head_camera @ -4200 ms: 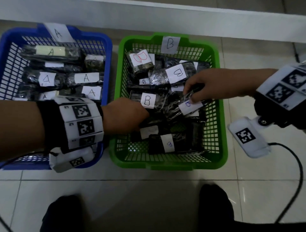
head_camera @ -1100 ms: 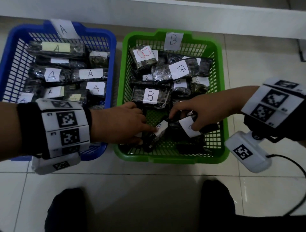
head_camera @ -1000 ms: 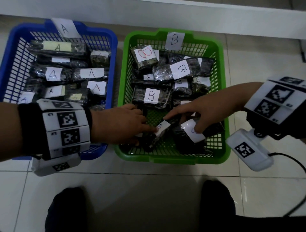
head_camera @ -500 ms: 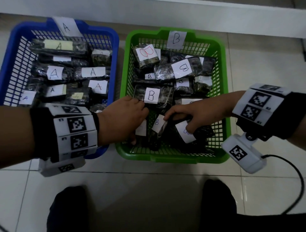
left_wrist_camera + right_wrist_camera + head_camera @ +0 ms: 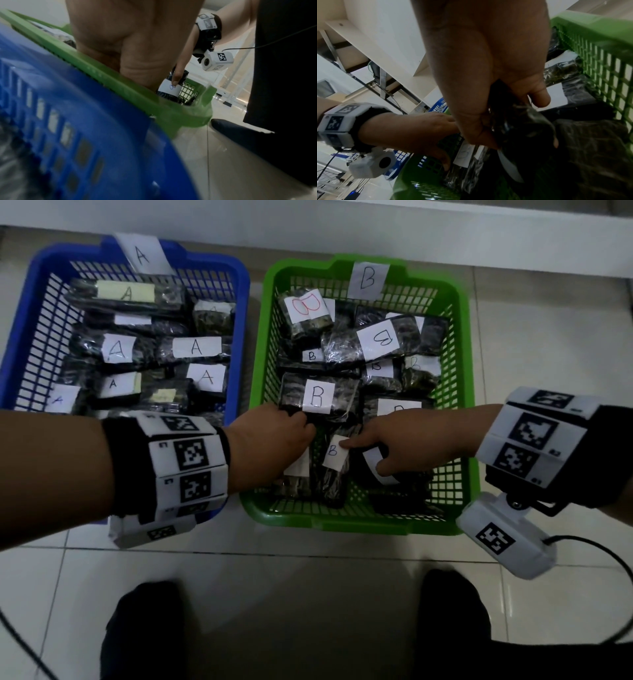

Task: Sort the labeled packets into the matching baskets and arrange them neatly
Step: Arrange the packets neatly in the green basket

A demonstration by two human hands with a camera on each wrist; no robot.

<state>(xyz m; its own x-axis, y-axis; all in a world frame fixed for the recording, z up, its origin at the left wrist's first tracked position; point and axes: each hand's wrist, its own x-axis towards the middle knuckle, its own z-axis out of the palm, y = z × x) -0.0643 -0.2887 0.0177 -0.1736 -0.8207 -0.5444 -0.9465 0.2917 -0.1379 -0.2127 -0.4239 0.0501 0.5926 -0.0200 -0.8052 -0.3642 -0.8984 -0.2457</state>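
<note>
Baskets: green basket (image 5: pixel 460 344) and blue basket (image 5: pixel 30 313), moulded plastic with slotted lattice walls, side by side on glossy pale floor tiles (image 5: pixel 308 570); paper tags "B" and "A" on their far rims.
Packets: dark, crinkled clear-film bundles with white paper labels; B packets (image 5: pixel 387 340) piled loosely in green, A packets (image 5: pixel 195 349) in rows in blue.
Left hand: left hand (image 5: pixel 270 448) reaches into the near left corner of the green basket; fingers curled down among the packets; what they hold is hidden, cannot tell.
Right hand: right hand (image 5: pixel 407 441) is over the near middle of the green basket; forefinger stretched onto a small B-labelled packet (image 5: pixel 334 470); thumb and other fingers pinch a dark wrapped packet (image 5: pixel 530 129) with a curved white label.
Hidden: packets under both hands largely covered; left wrist view mostly blurred blue and green rims.
Surroundings: marker-patterned wristbands, white wrist cameras, a black cable (image 5: pixel 603 546), dark shoes at the lower edge, white ledge behind the baskets.
</note>
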